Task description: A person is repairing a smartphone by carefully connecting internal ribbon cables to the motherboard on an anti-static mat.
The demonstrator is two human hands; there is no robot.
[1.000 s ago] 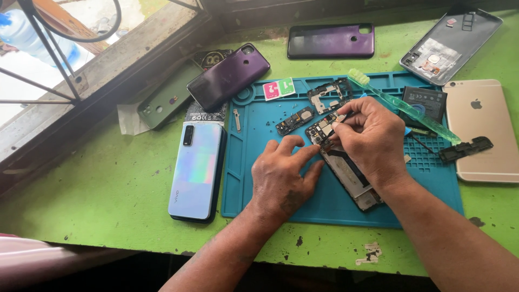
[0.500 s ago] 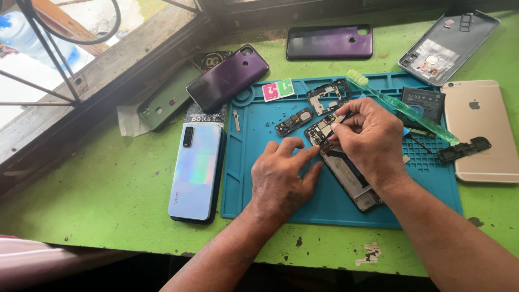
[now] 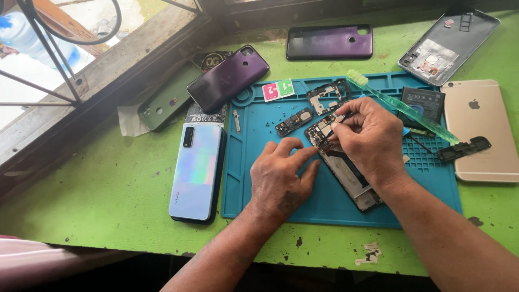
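Head view, left to right. Pale iridescent phone [image 3: 197, 172] lies back-up just off the mat's [image 3: 281, 208] left edge, parked out of your work zone; a dark purple phone [image 3: 228, 77] and a green back cover [image 3: 167, 103] sit above it near the window frame, also set aside. Small loose screws and a board piece [image 3: 294, 121] rest on the mat's upper part, likely so the raised rim keeps them from rolling off. Your left hand [image 3: 281, 181] lies flat on the mat, fingers spread, holding nothing, fingertips pressing against the opened phone [image 3: 346, 173] to steady it. That phone lies diagonally across the mat's middle, internals up. Your right hand [image 3: 370, 138] is pinched on a thin dark tool [image 3: 341, 116], tip down at the phone's upper end by the camera area; what the tip touches is too small to tell. Green toothbrush [image 3: 403, 108] and a battery [image 3: 424, 103] lie just past your right hand, within easy reach. Gold phone [image 3: 481, 130] sits off the mat at far right, a grey back shell [image 3: 446, 46] above it.
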